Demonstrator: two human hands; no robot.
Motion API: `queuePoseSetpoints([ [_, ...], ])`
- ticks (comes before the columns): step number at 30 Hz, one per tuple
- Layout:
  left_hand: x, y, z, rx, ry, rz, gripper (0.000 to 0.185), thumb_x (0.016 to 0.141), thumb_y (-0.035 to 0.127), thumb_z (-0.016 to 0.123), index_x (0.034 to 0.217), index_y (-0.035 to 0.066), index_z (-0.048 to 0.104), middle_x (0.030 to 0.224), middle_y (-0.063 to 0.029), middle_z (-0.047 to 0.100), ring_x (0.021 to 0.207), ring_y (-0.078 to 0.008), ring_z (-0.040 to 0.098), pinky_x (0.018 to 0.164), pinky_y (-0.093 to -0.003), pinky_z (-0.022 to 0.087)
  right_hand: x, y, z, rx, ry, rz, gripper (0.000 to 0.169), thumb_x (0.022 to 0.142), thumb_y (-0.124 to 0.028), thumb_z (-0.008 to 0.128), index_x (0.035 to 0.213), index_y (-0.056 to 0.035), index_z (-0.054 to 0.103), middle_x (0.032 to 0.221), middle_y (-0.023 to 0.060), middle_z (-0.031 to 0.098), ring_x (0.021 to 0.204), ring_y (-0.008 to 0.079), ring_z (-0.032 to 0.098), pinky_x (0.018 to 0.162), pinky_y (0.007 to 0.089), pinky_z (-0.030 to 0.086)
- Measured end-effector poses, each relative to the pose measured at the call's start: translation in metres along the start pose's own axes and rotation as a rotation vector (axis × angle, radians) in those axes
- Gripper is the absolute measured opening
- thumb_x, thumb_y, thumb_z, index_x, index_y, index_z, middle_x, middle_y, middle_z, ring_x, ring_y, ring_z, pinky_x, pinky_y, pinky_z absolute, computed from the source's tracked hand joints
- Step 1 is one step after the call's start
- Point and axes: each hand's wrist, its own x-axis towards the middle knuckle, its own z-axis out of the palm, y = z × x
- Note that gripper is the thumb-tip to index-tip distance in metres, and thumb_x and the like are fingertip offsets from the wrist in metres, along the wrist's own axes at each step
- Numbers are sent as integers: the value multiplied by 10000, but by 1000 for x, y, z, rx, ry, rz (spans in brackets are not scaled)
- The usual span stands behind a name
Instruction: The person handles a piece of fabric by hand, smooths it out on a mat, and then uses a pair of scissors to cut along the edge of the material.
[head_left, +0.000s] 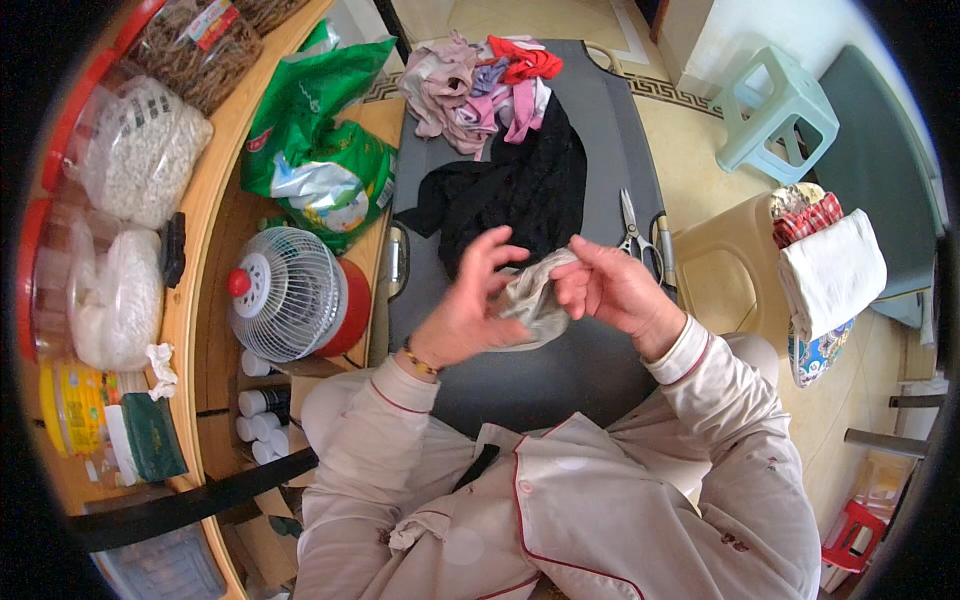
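A crumpled pale grey-beige cloth (546, 304) hangs between my hands, over the near half of a grey padded folding bed (480, 397). My right hand (619, 292) pinches its upper right edge between thumb and fingers. On the other side, my left hand (469, 300) is slightly blurred, its fingers spread and curved beside the cloth. The left thumb lies close against the fabric; whether it touches is hard to see. Just beyond the hands lies a black garment (517, 187). Metal scissors (634, 232) rest at the bed's right edge, their handles partly behind my right hand.
Pink, white and red clothes (480, 90) are heaped at the far end. Leftward are a white-caged fan (289, 292), a green bag (322, 150) and a wooden shelf (202, 300) with jars. A beige stool (720, 255) bearing folded cloths (832, 262) and a pale green stool (784, 112) stand right.
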Motion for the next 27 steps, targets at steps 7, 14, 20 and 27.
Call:
queuePoseSetpoints([
  [7,3,-27,10,-292,303,-201,346,919,155,519,1237,25,477,1058,-46,588,960,-113,558,864,-260,440,4,-8,5,-179,155,-161,419,976,-353,360,1110,-5,552,849,69,649,674,125,598,623,237,490],
  [14,-5,5,-37,-459,370,-235,337,956,208,433,1220,2,465,1175,-122,552,1047,-219,561,899,-361,453,15,16,-42,-279,567,11,305,931,-350,489,1041,-70,541,756,5,589,636,78,551,564,202,451],
  [20,-11,15,-47,-624,376,-250,337,943,190,456,1226,6,469,1139,-102,573,1011,-209,576,857,-344,468,19,76,-24,-508,416,362,855,790,-597,576,1319,28,333,1165,148,513,1047,201,534,832,309,462],
  [27,-14,21,-29,-681,427,-106,327,924,146,479,1214,-5,475,1126,-111,579,1012,-216,582,856,-331,472,29,88,-25,-202,348,274,711,822,-532,581,1241,18,419,1223,135,496,1137,217,478,925,360,407],
])
